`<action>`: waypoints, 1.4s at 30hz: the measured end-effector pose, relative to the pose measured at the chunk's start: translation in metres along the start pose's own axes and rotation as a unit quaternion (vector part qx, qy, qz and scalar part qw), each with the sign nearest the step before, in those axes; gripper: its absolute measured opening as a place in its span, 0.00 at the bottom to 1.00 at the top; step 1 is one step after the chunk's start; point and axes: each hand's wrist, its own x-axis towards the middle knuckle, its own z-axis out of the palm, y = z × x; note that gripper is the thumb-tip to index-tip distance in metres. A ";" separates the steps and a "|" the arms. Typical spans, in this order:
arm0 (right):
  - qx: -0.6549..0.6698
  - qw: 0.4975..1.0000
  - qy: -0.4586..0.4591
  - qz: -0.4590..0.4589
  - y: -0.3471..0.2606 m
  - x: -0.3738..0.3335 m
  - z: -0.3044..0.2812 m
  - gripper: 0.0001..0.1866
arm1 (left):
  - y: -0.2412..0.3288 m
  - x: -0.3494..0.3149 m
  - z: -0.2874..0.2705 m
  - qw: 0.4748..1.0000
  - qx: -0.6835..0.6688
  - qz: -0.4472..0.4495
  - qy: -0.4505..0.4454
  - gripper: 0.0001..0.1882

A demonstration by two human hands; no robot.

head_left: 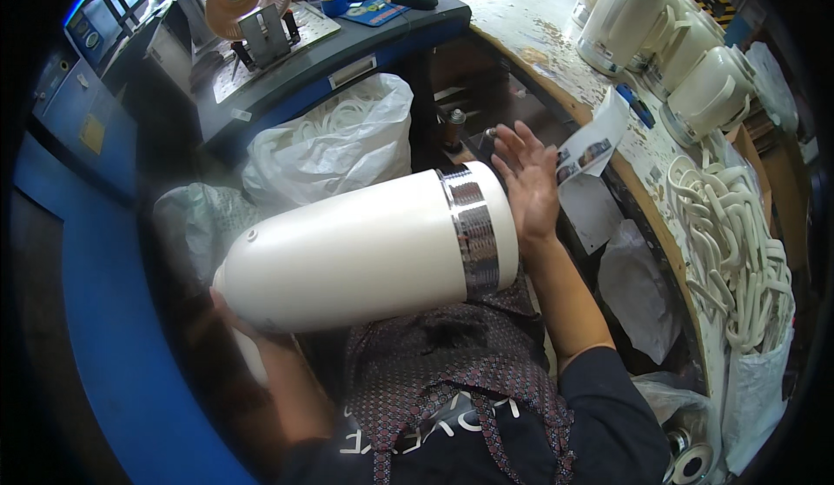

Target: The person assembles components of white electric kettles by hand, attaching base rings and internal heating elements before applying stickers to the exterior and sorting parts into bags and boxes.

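A large white cylindrical jug body (347,250), with a shiny silver band (470,229) near its right end, lies sideways across my lap. My left hand (228,311) is wrapped round its narrower left end; most of those fingers are hidden behind it. Below that hand a white strip like a handle (249,356) sticks out. At the wide right end my right hand (530,191) is raised with fingers apart, its palm edge against or very close to the body. Just right of its fingers is a white sheet with small printed pictures (584,155); whether they touch cannot be made out.
Several cream jugs with handles (632,18) stand on the worn curved table (530,16), near a blue tool (636,107). White looped parts (725,242) pile up at the right. A full white bag (347,142) sits beneath the dark bench (261,94). A blue cabinet (113,294) is at left.
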 end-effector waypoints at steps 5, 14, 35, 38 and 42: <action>-0.267 0.913 -0.195 -0.239 -0.004 -0.067 -0.025 0.43 | -0.017 -0.002 -0.018 0.992 -0.007 -0.085 0.091 0.32; -0.151 0.978 0.007 0.144 0.024 -0.014 -0.035 0.19 | -0.018 0.008 0.033 0.989 0.125 0.078 -0.018 0.34; -0.401 0.849 -0.219 0.265 -0.047 -0.078 -0.133 0.32 | 0.003 0.044 0.172 0.685 0.485 0.444 -0.312 0.27; -0.412 0.854 0.004 0.318 -0.091 -0.107 -0.222 0.24 | 0.005 0.038 0.156 0.722 0.483 0.372 -0.328 0.26; -0.640 0.735 0.164 0.153 -0.154 -0.136 -0.274 0.21 | -0.006 0.050 0.159 0.758 0.442 0.281 -0.389 0.26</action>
